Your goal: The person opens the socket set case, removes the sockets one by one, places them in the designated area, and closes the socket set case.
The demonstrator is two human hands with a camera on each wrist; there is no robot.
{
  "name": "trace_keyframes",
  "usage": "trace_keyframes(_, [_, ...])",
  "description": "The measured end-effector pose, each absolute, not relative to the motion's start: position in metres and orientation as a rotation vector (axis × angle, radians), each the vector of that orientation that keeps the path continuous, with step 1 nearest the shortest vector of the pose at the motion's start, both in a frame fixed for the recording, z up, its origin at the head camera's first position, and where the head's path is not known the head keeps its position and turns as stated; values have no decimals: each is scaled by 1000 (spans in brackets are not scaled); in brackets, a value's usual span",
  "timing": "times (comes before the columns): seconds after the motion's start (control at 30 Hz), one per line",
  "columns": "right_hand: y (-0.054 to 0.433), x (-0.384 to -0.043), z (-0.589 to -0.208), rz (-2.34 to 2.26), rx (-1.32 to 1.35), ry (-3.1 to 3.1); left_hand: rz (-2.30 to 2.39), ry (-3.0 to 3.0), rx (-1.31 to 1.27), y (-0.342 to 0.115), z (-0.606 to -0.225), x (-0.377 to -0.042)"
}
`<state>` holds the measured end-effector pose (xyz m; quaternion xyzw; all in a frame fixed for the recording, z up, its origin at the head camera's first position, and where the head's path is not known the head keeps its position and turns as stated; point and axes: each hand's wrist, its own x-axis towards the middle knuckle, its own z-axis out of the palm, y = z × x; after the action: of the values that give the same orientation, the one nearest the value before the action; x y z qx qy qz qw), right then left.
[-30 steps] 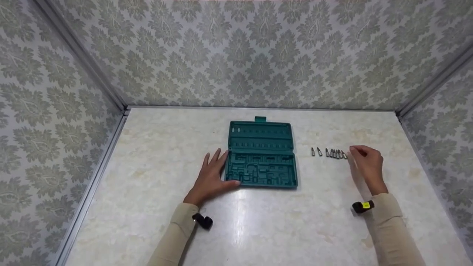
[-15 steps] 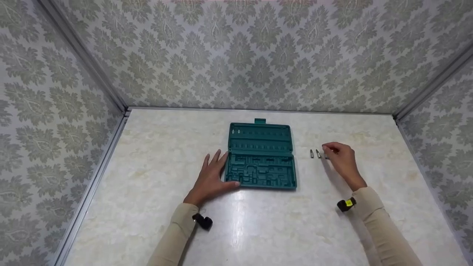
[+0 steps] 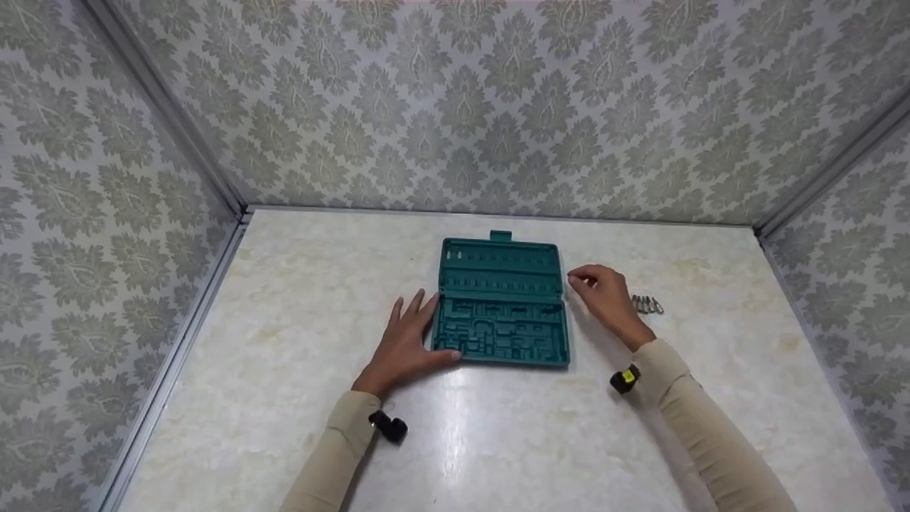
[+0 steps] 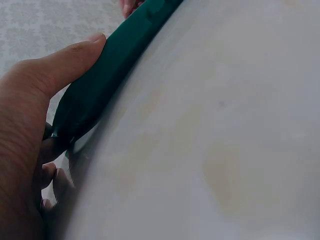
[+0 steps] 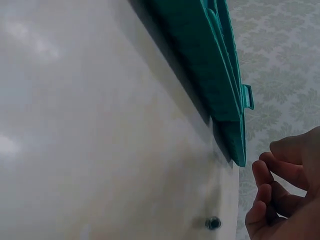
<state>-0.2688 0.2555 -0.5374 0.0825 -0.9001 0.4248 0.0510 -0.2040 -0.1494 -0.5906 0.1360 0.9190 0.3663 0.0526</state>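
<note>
Between the two hands, the open teal case [image 3: 501, 302] lies flat on the counter [image 3: 526, 441], its latch tab [image 3: 500, 235] pointing away from the person. The left hand [image 3: 405, 347] is spread, fingers extended along the case's left side and thumb resting on its near edge by the corner. The right hand [image 3: 606, 297] is beside the case's far right side, its fingers bent and the thumb close to the index finger; whether a small item sits in that pinch cannot be told. Just right of that hand, a tight row of metal bits [image 3: 647, 304] lies on the counter. Bare counter stretches left of the left hand and between the forearms; ahead of both hands, past the case, it ends at the patterned wall [image 3: 501, 107].
</note>
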Motion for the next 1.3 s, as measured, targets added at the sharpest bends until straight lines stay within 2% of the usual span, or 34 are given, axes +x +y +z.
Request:
trace_keyframes(0.27, [219,-285,-538,1357,455,-2715,1106,2842,503,-158,-588,-204])
trace_keyframes(0.9, [139,-317,-539,1445,691,-2765,1135,2813,386,-157,-591,-189])
trace_keyframes(1.3, [108,-338,-540,1387,773,-2742,1094,2810,445,-149,-586,-202])
